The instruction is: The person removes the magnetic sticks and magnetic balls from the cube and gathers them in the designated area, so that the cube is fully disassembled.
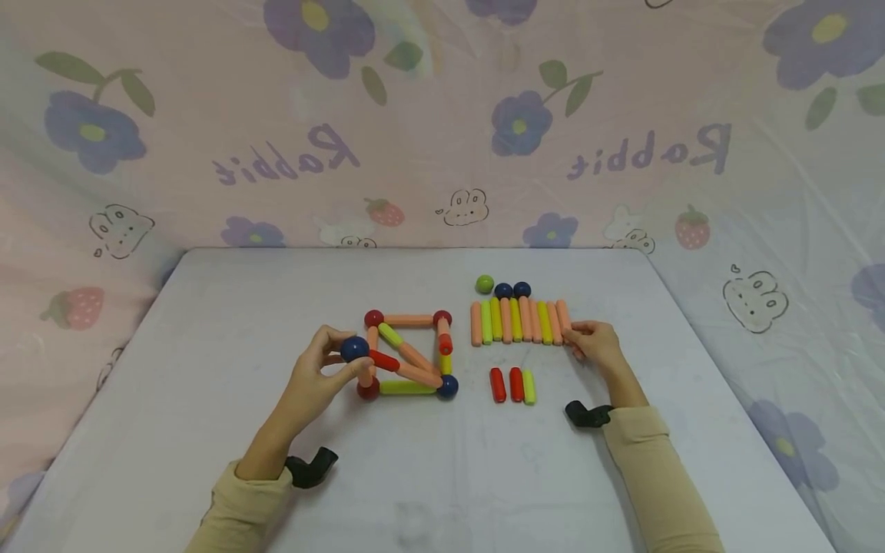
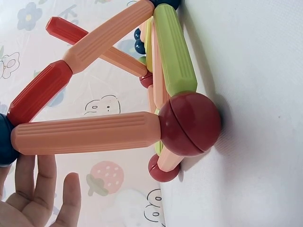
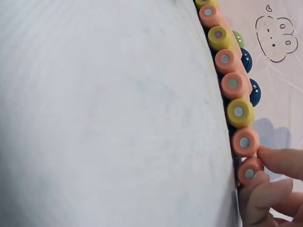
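"Rabbit" reads mirror-reversed in purple letters (image 1: 286, 156) at two places on the cloth (image 1: 442, 100) beyond the far edge of the white surface (image 1: 173, 399). Left of the surface's middle stands a frame (image 1: 408, 389) of rods and balls. Its base has red balls at both far corners and the near-left one, and a blue corner ball (image 1: 448, 386) at the near right; a lime and orange diagonal crosses it. At the far-right corner an orange rod rises, tipped with a red piece (image 1: 445, 346).

The left grip (image 1: 314, 380) pinches a blue ball (image 1: 355, 349) between thumb and fingers, raised above the near-left corner. One orange rod runs from this ball down to the red ball below; a red rod and an orange one link it to the blue corner ball.

Right of the frame, a row (image 1: 515, 319) of orange, yellow and lime rods lies side by side. The right grip (image 1: 598, 343) pinches the end rod (image 1: 563, 313), nearest the surface's right edge. Toward the far edge sit a green ball (image 1: 485, 284) and two blue balls (image 1: 522, 289); toward the near edge lie two red rods (image 1: 498, 385) and a lime rod (image 1: 528, 387)
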Demonstrator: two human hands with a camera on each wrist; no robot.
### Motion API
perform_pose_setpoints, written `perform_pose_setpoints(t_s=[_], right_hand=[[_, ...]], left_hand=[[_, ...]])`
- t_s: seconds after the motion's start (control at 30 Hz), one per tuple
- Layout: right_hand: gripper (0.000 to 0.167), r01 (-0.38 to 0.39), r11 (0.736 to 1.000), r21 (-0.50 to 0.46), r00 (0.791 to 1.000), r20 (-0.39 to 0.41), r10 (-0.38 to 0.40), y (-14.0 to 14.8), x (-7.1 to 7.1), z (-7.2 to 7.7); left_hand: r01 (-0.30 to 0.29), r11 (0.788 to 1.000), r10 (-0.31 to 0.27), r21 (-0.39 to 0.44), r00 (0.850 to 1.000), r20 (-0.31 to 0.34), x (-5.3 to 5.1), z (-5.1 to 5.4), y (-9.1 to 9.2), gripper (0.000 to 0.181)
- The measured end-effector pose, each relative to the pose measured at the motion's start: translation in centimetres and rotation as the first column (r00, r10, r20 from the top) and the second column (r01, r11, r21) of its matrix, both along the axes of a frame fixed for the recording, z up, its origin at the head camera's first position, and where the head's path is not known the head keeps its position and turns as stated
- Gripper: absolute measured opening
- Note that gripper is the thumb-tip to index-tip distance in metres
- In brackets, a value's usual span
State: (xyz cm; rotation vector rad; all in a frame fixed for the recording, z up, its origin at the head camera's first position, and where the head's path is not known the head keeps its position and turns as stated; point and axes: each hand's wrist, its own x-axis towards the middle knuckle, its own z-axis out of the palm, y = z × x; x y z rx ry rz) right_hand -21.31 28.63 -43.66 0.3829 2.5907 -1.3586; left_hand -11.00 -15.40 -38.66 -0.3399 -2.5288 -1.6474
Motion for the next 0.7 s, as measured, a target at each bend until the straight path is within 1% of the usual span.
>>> perform_pose_setpoints(t_s=[0.13, 0.23, 0.33, 0.37, 0.43, 0.5, 0.57, 0.7], right_hand=[[0.046, -0.018, 1.0, 0.021, 1.0, 0.001, 0.018, 0.0, 0.1, 0.1], [0.047, -0.03, 0.994, 0.101, 0.999, -0.02, 0.032, -0.2, 0.4, 0.4], [0.045, -0.034, 0.975, 0.219, 0.994, -0.094, 0.055, -0.7, 1.0, 0.9], [0.044, -0.035, 0.966, 0.258, 0.989, -0.127, 0.07, -1.0, 1.3, 1.1], [0.041, -0.04, 0.952, 0.303, 0.975, -0.197, 0.104, -1.7, 1.8, 1.4], [0.038, -0.053, 0.948, 0.314, 0.958, -0.252, 0.138, -2.6, 2.3, 1.7], [0.036, -0.081, 0.949, 0.305, 0.944, -0.282, 0.172, -3.6, 2.8, 2.0], [0.034, -0.152, 0.952, 0.266, 0.931, -0.286, 0.228, -5.3, 3.8, 2.5]], left_hand=[[0.0, 1.0, 0.0, 0.001, 1.0, -0.007, 0.0, 0.0, -0.1, 0.033], [0.003, 1.0, -0.003, 0.006, 1.0, -0.012, 0.0, -0.1, -0.1, 0.033], [0.005, 1.0, -0.005, 0.007, 1.0, -0.011, 0.0, 0.0, 0.0, 0.032], [0.006, 1.0, -0.005, 0.006, 1.0, -0.012, 0.0, 0.0, 0.0, 0.032], [0.003, 1.0, -0.003, 0.002, 1.0, -0.005, 0.0, 0.0, 0.0, 0.032], [0.0, 1.0, 0.0, -0.002, 1.0, 0.0, 0.0, 0.0, 0.0, 0.032], [0.0, 1.0, 0.0, -0.006, 1.0, -0.002, -0.1, -0.1, 0.0, 0.032], [-0.002, 1.0, 0.001, -0.009, 1.0, -0.011, -0.1, -0.2, -0.1, 0.032]])
